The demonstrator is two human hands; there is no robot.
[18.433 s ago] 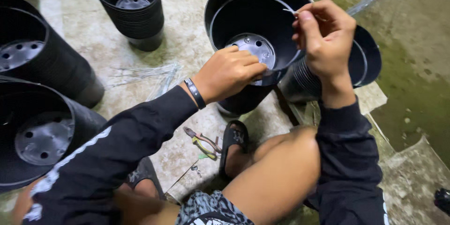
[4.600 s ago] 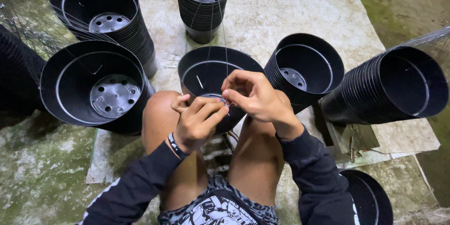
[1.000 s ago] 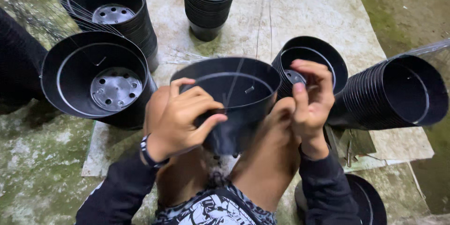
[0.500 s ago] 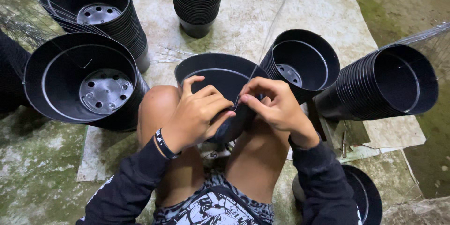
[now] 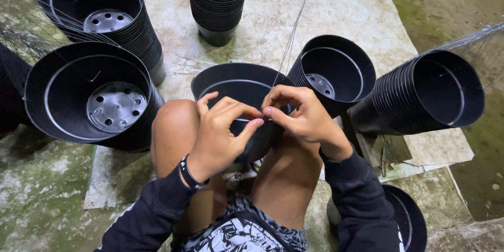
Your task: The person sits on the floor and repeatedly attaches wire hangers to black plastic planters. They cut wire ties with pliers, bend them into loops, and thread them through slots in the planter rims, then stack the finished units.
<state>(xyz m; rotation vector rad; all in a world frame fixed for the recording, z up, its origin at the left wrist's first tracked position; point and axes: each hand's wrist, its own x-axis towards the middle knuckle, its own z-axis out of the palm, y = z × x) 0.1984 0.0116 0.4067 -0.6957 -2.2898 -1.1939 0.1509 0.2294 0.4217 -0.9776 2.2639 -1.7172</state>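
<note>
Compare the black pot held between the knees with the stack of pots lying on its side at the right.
The held pot is a single pot, mouth up, between the knees; the sideways stack is many nested pots, mouth toward the camera. The left hand and right hand pinch at the held pot's near rim, where a thin wire rises; no hand touches the stack. Both are black plastic.

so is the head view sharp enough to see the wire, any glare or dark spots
Head view: sharp on both hands, left hand and right hand; thin wire faint but visible against the pale floor; pot interiors lose detail in black; no strong glare; corners dim.
</note>
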